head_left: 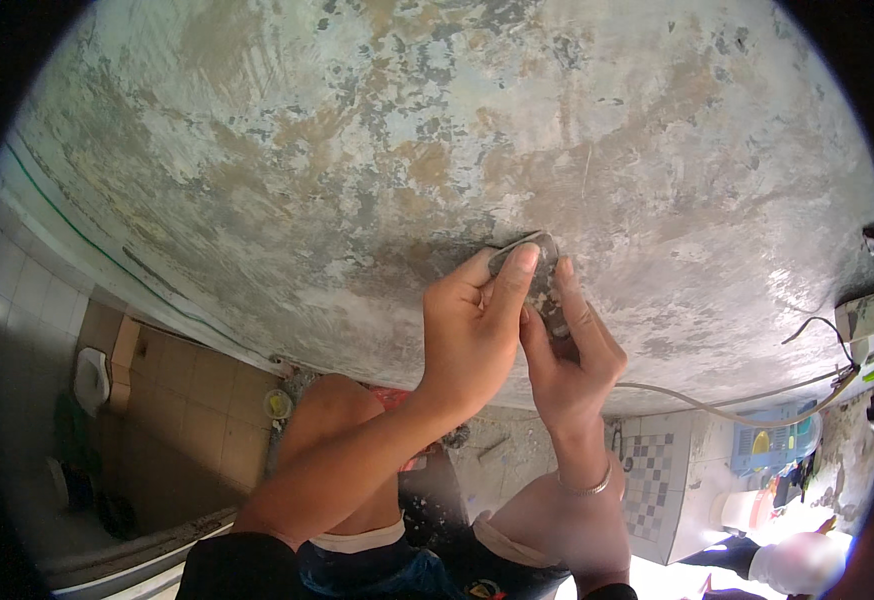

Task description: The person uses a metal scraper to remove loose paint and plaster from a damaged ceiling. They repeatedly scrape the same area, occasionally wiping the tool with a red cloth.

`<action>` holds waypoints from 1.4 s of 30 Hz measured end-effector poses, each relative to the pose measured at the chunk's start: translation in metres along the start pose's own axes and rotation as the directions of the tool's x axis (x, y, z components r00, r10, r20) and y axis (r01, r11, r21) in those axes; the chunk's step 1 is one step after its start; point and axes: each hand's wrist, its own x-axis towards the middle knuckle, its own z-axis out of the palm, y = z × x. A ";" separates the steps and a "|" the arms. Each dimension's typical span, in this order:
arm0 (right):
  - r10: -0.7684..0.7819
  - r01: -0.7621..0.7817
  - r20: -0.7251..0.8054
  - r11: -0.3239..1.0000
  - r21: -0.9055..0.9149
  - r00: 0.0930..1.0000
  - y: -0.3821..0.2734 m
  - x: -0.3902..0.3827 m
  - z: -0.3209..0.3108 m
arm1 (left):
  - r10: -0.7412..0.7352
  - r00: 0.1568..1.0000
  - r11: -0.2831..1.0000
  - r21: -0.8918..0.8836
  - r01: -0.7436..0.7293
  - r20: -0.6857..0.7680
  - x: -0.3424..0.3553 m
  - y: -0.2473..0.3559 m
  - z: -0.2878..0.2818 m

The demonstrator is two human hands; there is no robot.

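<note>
So, from the head cam, both bare hands were on one flat grey piece (545, 295), right in front of the patchy grey wall (357, 180), around the middle of the view. The left hand (472, 330) had it clamped, thumb pressed on the near face near the top and the other fingers bent in behind. The right hand (575, 365) was pinched on the lower part, thumb on one side and fingers along the other, with a bracelet (584, 490) round that wrist.

As for containers, a small round tub (288, 405) sat near the foot of the wall, left of the person's knee, with something yellowish in it. Way off to the right was a blue plastic basket (785, 445) with openings in its side, and a round yellow thing showed there; the glare and the lens bend were rough, so it might've been inside or just behind. Below the basket stood a pale pinkish container (747, 510), contents hidden. A tan hose (707, 402) curved across between the right hand and the basket.
</note>
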 end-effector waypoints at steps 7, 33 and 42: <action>-0.074 0.074 -0.007 0.997 -0.009 0.997 -0.006 0.006 0.004 | -0.023 1.000 0.999 -0.048 0.023 0.007 0.003 0.006 -0.005; 0.070 -0.041 0.163 0.983 -0.179 0.984 -0.060 0.009 -0.024 | -0.487 0.870 0.792 -0.381 0.477 0.078 -0.027 0.038 -0.001; 0.024 -0.022 0.171 1.000 -0.014 0.985 -0.021 -0.002 0.008 | -0.356 0.935 0.907 -0.245 0.343 -0.010 -0.014 0.014 -0.024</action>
